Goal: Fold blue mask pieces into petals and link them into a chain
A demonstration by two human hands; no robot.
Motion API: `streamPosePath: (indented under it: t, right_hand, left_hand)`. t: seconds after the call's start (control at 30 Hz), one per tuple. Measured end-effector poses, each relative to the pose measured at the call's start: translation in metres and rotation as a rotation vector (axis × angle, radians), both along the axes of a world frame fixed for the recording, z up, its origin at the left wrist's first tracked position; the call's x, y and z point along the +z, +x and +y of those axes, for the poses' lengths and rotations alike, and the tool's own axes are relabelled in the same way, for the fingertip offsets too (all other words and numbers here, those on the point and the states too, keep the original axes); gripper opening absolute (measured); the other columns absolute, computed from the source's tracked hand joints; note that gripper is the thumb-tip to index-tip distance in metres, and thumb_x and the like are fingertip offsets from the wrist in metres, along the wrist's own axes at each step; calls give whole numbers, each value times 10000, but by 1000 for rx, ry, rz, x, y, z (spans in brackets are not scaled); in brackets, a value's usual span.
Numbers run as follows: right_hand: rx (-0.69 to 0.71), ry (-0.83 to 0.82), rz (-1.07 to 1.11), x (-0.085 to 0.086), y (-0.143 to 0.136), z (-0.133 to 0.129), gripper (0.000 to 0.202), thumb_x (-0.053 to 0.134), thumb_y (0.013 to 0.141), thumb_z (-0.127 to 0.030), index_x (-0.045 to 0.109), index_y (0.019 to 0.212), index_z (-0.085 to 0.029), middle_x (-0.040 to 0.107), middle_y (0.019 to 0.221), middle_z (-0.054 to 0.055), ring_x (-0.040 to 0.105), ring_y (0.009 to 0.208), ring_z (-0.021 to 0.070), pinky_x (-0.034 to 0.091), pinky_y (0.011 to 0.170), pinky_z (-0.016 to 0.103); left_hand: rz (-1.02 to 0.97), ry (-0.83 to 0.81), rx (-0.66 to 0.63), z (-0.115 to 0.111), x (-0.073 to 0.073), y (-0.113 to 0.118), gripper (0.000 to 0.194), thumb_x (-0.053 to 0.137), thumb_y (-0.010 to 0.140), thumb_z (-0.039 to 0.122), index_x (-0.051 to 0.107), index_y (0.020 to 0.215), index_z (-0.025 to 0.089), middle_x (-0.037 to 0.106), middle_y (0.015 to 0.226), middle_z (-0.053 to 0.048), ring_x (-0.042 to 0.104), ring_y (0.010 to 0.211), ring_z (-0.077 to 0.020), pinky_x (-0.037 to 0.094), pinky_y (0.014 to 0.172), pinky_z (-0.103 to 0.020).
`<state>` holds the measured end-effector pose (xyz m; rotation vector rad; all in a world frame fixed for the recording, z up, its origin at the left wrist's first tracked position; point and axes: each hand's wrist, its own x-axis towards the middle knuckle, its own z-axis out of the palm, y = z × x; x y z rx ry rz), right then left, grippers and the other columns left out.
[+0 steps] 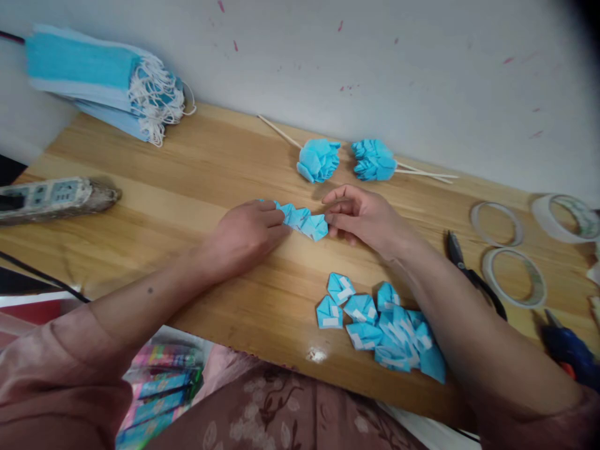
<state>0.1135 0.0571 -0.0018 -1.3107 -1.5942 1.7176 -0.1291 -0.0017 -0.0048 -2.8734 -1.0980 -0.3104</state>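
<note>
A row of folded light-blue petals (304, 222), overlapped into a zigzag strip, lies on the wooden table. My left hand (250, 234) covers its left end, with the fingers closed over it. At the right end is my right hand (360, 215), its fingers curved and apart; a fingertip is at the last petal, and whether it touches I cannot tell. Closer to my body, a pile of loose blue petals (398, 334) with white tape pieces lies beside my right forearm. A single loose petal (340, 287) sits at the pile's upper left.
Blue flowers on sticks (319, 160) (375, 160) lie near the wall. Face masks (84, 62) are stacked at far left, above a power strip (60, 192). Tape rolls (514, 278), black scissors (469, 269) and a blue glue gun (569, 347) are on the right.
</note>
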Motion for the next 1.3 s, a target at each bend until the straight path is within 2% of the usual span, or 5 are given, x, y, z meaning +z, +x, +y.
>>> streamPosePath:
  t: [0.6, 0.87, 1.13, 1.3]
  right_hand:
    - [-56, 34, -48, 2, -4, -6, 237, 710, 766, -75, 596, 919, -214, 655, 655, -22, 639, 553, 136, 501, 444, 226]
    - [-77, 76, -109, 5, -7, -10, 354, 583, 739, 68, 596, 965, -204, 644, 636, -51, 606, 499, 104, 488, 408, 192]
    - [-86, 70, -113, 6, -9, -11, 365, 564, 743, 83, 605, 966, -203, 645, 647, -54, 609, 497, 106, 503, 411, 202]
    - [-76, 90, -95, 5, -8, -10, 364, 585, 737, 73, 610, 973, -203, 651, 652, -54, 611, 492, 103, 495, 410, 197]
  left_hand:
    - [-8, 3, -7, -1, -1, 0, 342, 397, 1017, 190, 639, 777, 163, 642, 791, -71, 548, 728, -190, 424, 720, -355]
    - [1, 16, -13, -1, -1, 0, 328, 398, 1017, 184, 656, 816, 160, 651, 806, -63, 567, 755, -190, 441, 750, -346]
    - [-93, 153, -21, -4, 1, 2, 344, 416, 1023, 181, 671, 793, 161, 642, 738, -49, 544, 694, -173, 427, 697, -330]
    - [-104, 134, -65, -5, -2, 6, 324, 406, 1035, 196, 697, 898, 152, 665, 758, -53, 558, 704, -174, 404, 669, -327]
